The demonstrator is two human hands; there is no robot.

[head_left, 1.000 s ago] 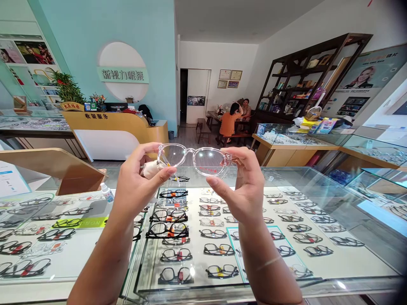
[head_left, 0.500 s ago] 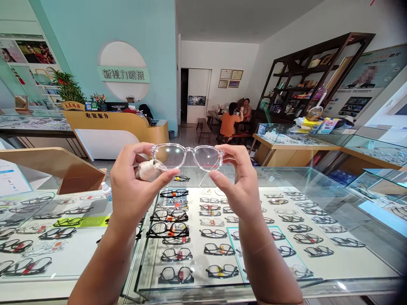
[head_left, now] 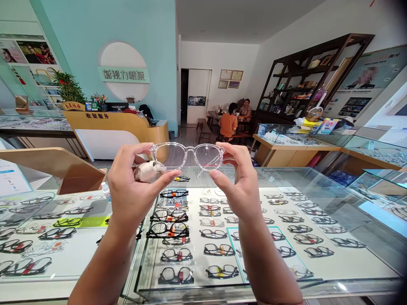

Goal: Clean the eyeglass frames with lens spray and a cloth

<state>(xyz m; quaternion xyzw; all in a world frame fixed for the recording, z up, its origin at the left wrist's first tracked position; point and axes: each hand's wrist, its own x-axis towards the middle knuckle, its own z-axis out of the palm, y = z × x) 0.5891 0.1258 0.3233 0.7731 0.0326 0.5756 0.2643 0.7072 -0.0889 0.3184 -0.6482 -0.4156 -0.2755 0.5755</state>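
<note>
Head view takes in an eyewear shop with a teal wall (head_left: 95,25) at the back left and a dark wooden shelf unit (head_left: 305,76) at the right. A glass tabletop (head_left: 286,178) spreads across the lower half, covering a display case. Under the glass lie rows of spectacle frames (head_left: 219,249), most of them black, some pale. A yellow reception counter (head_left: 121,123) stands against the teal wall, and a second glass case (head_left: 286,142) stands below the shelf unit. On the near left a sloped wooden stand (head_left: 60,167) rests on the tabletop. Far back, a person in an orange top (head_left: 228,125) sits at a table facing another seated person.

Both forearms rise from the bottom edge, and the hands meet above the tabletop, well clear of the glass. The left hand (head_left: 133,190) is closed on the left end of the clear glasses (head_left: 187,156), index finger over the rim and thumb stretched beneath the lens. The right hand (head_left: 241,186) is closed on the right end of the frame, fingers at the hinge and thumb below the lens. The clear glasses are level between the two hands, lenses facing the camera, one temple folded behind them. A pale cloth (head_left: 146,171) is bunched inside the left hand, touching the frame's left end. A small white bottle (head_left: 106,190) stands on the tabletop just behind the left wrist.
</note>
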